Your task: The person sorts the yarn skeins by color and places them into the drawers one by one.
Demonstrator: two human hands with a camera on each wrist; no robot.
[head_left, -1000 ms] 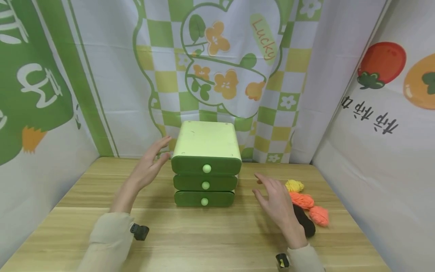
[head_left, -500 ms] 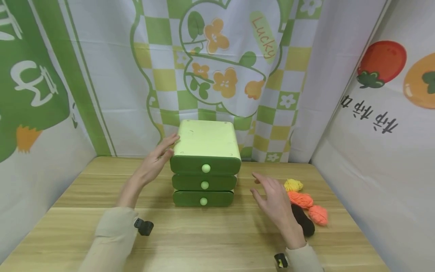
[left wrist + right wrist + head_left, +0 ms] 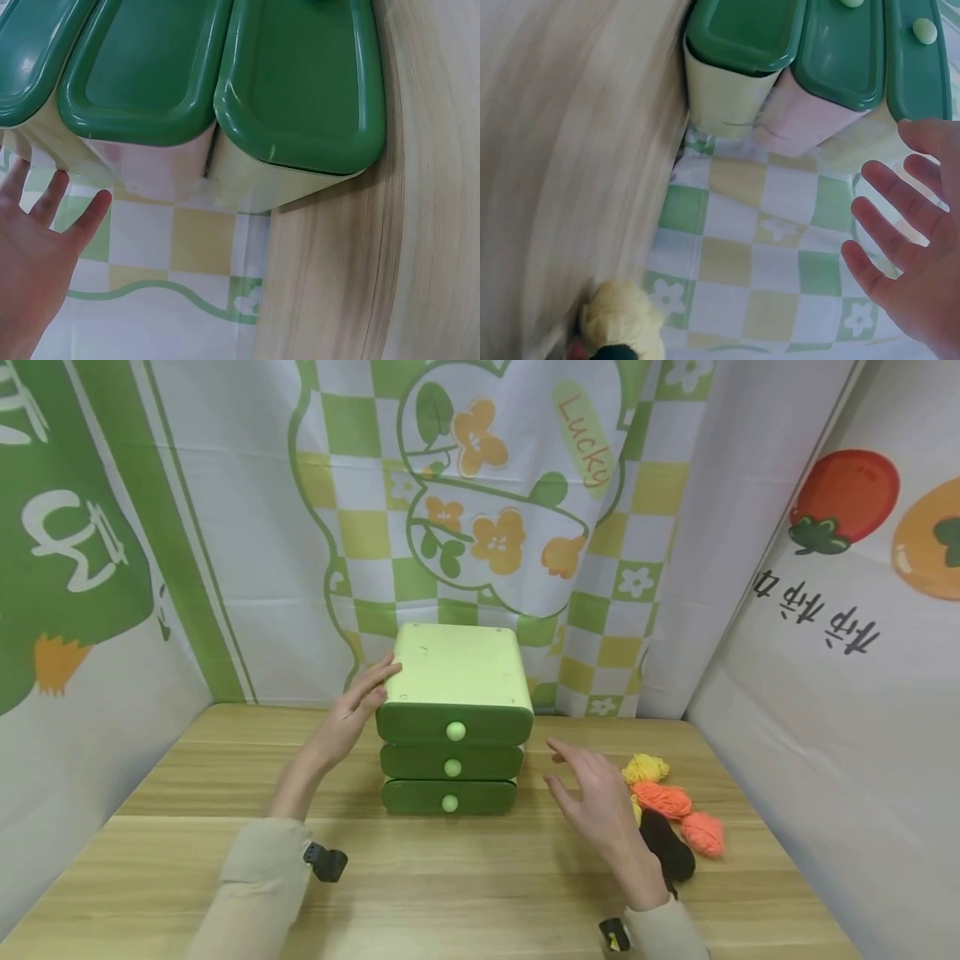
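A small three-tier drawer cabinet [image 3: 457,664] with a pale green top and dark green drawer fronts stands near the back of the table, its drawers pushed in. Each front bears a round light green knob [image 3: 456,732]. My left hand [image 3: 348,718] has its fingers extended at the cabinet's upper left side, fingertips at the top edge. In the left wrist view that hand [image 3: 34,247] is spread beside the topmost drawer. My right hand [image 3: 596,797] hovers to the right of the cabinet, apart from it, with relaxed fingers and nothing held. The right wrist view shows its fingers [image 3: 889,232] spread.
Right of my right hand lie a yellow yarn bundle [image 3: 647,768], an orange one [image 3: 663,800], a coral one [image 3: 703,835] and a black one [image 3: 667,847]. Patterned cloth [image 3: 495,527] hangs behind the wooden table [image 3: 450,885] and along both sides.
My left hand has moved right and come up against the cabinet's left side. My right hand has shifted slightly left toward the cabinet, uncovering more yellow yarn. The cabinet has stayed in place.
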